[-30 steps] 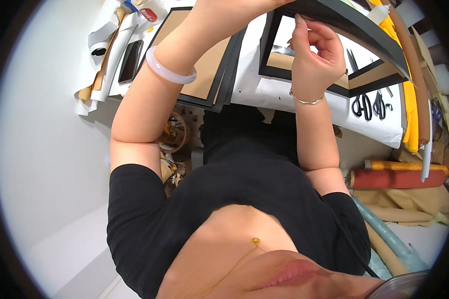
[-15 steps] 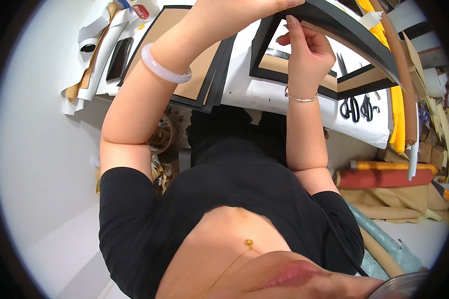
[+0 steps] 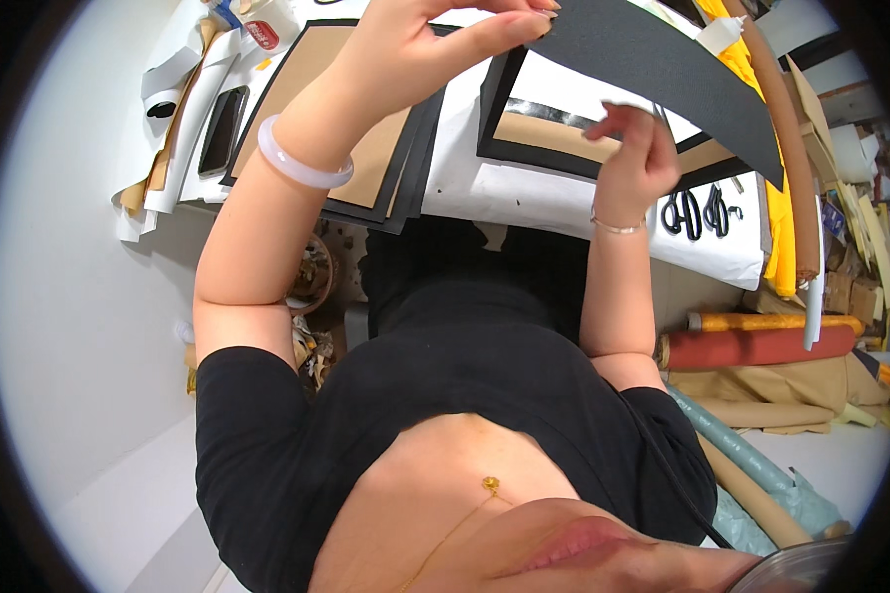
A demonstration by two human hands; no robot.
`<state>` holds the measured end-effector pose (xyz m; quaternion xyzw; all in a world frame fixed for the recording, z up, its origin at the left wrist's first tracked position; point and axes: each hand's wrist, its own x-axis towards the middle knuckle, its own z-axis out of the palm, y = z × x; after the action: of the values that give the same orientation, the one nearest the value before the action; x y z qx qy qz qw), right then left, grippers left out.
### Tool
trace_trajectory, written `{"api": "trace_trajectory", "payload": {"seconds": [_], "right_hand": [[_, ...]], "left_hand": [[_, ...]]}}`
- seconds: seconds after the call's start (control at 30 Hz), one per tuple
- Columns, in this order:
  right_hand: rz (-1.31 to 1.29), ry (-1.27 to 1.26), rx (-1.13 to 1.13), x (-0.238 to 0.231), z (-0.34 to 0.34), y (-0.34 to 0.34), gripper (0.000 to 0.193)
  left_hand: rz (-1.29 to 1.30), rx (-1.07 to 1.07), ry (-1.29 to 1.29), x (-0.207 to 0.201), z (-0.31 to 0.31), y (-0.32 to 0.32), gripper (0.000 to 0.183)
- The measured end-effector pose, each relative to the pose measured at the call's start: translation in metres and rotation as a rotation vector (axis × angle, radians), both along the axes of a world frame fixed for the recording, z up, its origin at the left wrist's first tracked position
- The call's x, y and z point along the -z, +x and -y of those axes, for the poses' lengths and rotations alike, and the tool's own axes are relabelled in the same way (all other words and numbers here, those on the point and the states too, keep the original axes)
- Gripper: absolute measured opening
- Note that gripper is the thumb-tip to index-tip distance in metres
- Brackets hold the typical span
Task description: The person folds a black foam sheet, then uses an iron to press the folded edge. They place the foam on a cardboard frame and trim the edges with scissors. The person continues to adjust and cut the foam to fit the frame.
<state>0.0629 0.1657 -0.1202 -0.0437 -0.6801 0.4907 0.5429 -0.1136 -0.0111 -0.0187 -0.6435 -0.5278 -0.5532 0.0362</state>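
My left hand (image 3: pixel 465 44) pinches the near left end of a long black strip (image 3: pixel 653 84), at the top of the view. The strip arches down to the right over a black rectangular frame (image 3: pixel 554 158) with tan inner faces, standing on the table. My right hand (image 3: pixel 641 153) is over the frame's near side, below the strip. Its fingers are loosely curled, apart and slightly blurred, with nothing visible in them. Black-handled scissors (image 3: pixel 684 215) and a second black-handled tool (image 3: pixel 719 210) lie to the right of that hand.
On the left of the white table (image 3: pixel 475 198) lie stacked black-edged tan panels (image 3: pixel 297 79), a phone (image 3: pixel 224 128) and rolled sheets (image 3: pixel 193 119). Yellow cloth (image 3: pixel 781 237) and a brown roll (image 3: pixel 806 217) line its right edge. Several material rolls (image 3: pixel 761 346) are beyond.
My right hand has come away from the strip's underside, moving down and right. My left hand has shifted left, still pinching the strip, whose broad black face now shows more.
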Motion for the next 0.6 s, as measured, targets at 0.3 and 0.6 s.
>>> {"api": "trace_trajectory", "payload": {"seconds": [0.3,0.6], "right_hand": [[-0.139,0.412,-0.135,-0.042,0.001,0.046,0.033],[0.177,-0.606,-0.568,-0.051,0.050,-0.016,0.034]], "left_hand": [[0.751,-0.016,0.244,0.029,-0.005,0.026,0.033],[0.023,-0.202,0.051,0.047,0.003,0.013,0.041]]}}
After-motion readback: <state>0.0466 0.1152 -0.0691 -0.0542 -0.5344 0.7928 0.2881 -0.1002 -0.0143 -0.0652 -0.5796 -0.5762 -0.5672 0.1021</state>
